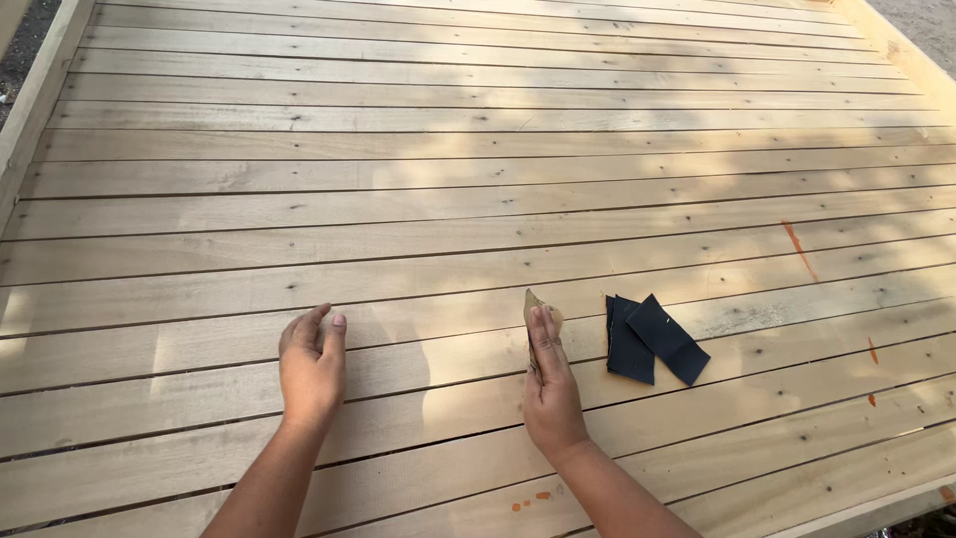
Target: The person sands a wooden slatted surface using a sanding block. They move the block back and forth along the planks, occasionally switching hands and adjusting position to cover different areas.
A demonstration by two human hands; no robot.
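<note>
My left hand (312, 366) lies flat, palm down, on the pale wooden slat surface (448, 199), holding nothing. My right hand (550, 384) rests on the boards a little to the right, fingers together on a small tan piece of sandpaper (533, 302) whose tip pokes out past the fingertips. Two dark sandpaper pieces (652, 339) lie overlapped on the slats just right of my right hand, untouched.
The slatted panel has raised wooden edges at the left (30, 110) and the far right (911, 60). Orange marks (799, 251) streak the boards at the right. Bare ground shows beyond the top corners.
</note>
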